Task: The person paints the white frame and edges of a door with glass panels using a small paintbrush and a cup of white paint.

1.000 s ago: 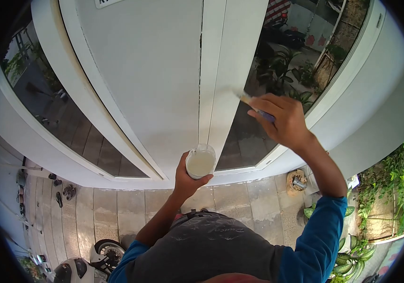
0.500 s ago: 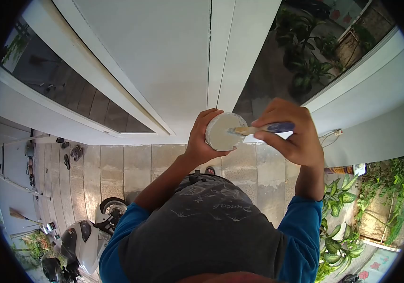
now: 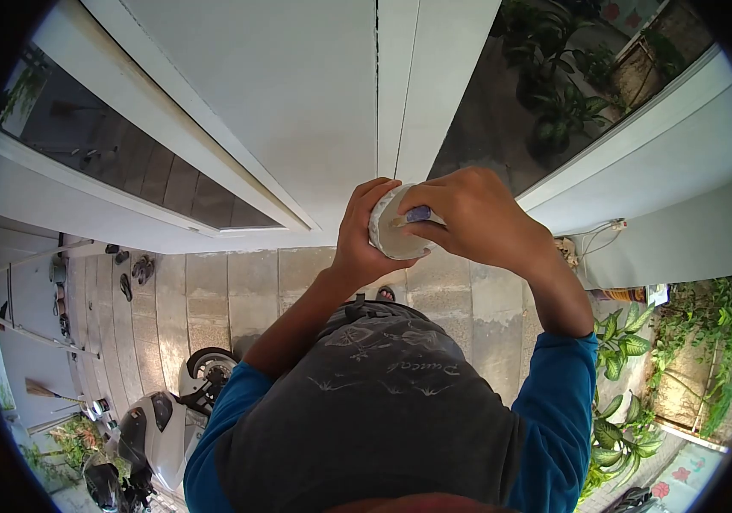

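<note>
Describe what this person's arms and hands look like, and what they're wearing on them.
Both hands are bare: the left hand and the right hand show no gloves, rings or watch. Bright blue sleeves are pushed up to about the elbows, the left sleeve and the right sleeve, leaving the forearms uncovered. The sleeves join a dark grey shirt body with faint pale print.

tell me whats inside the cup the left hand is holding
The cup in the left hand holds pale off-white paint, and the brush dips into it. The right hand covers much of the opening, hiding the bristles.
</note>
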Action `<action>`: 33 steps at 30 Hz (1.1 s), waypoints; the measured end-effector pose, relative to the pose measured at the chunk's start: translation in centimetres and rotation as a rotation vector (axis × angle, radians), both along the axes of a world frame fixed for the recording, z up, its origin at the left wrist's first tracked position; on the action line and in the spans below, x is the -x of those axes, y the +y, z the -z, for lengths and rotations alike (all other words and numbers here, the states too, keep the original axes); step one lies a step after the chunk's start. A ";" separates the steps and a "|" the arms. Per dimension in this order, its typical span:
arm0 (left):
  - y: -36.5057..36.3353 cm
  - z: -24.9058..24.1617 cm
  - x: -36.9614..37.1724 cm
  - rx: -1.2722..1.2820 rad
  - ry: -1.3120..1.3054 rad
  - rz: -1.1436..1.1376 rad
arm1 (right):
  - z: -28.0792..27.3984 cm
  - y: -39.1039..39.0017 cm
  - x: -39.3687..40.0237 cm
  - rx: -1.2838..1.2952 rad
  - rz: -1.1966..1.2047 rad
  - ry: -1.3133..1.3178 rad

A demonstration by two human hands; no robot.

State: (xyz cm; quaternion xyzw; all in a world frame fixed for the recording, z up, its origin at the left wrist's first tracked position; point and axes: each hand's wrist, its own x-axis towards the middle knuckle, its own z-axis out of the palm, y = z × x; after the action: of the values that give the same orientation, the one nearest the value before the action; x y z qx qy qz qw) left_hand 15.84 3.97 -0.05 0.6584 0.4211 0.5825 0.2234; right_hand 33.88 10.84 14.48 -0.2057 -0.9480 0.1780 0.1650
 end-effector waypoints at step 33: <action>0.0 1.8 0.1 0.092 -0.063 -0.062 | 3.5 -3.5 0.0 0.201 0.350 0.401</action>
State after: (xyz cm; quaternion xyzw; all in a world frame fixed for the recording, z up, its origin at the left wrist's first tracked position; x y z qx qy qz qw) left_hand 15.70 3.99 -1.89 0.6154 0.4602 0.5897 0.2486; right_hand 33.91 7.31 10.99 -0.3424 -0.8241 0.2770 0.3563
